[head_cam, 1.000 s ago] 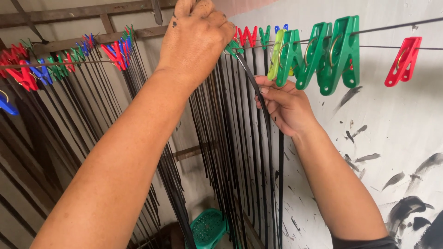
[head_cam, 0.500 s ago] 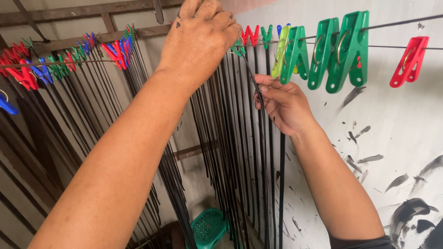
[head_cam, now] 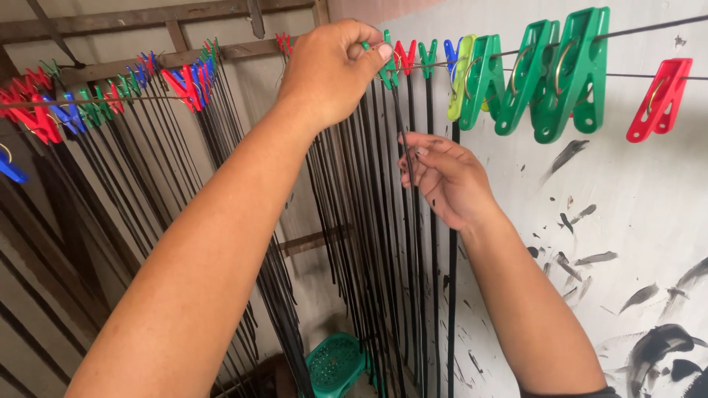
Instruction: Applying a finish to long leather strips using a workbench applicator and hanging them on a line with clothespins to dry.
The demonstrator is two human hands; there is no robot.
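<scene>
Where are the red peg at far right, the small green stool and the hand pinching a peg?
red peg (head_cam: 658, 99), head view, middle of its body
green stool (head_cam: 335, 362), head view, its perforated seat
left hand (head_cam: 330, 70), head view, back of the hand

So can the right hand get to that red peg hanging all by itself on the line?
Probably yes. The red peg hangs on the wire to the right of the right hand, with only bare wall between them. But the fingers are pinching a black strip, so they would likely have to let go first.
</scene>
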